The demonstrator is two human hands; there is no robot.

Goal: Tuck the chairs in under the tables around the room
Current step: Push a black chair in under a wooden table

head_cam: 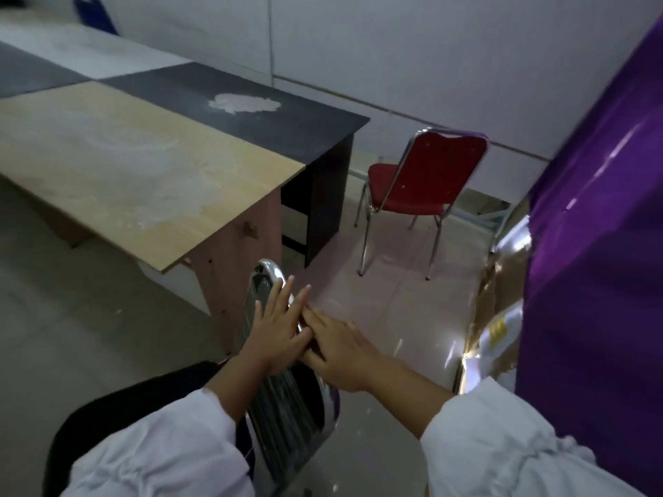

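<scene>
One red chair [423, 181], seat toward black table [305, 132]

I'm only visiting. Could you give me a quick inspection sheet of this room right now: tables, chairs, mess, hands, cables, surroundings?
Surface: wood table and black table stand pushed together; the wood top has dusty smears.
Job's things: red chair stands apart from the black table's end, not tucked in; chrome chair frame is near the wood table's corner; blue chair is at the far end, blurred.
Clutter: white patch on the black table.
Hands: left hand and right hand lie flat on the chrome chair frame, fingers straight.
Cables: nothing seen.
Surroundings: pale walls; purple sheet at right.
</scene>
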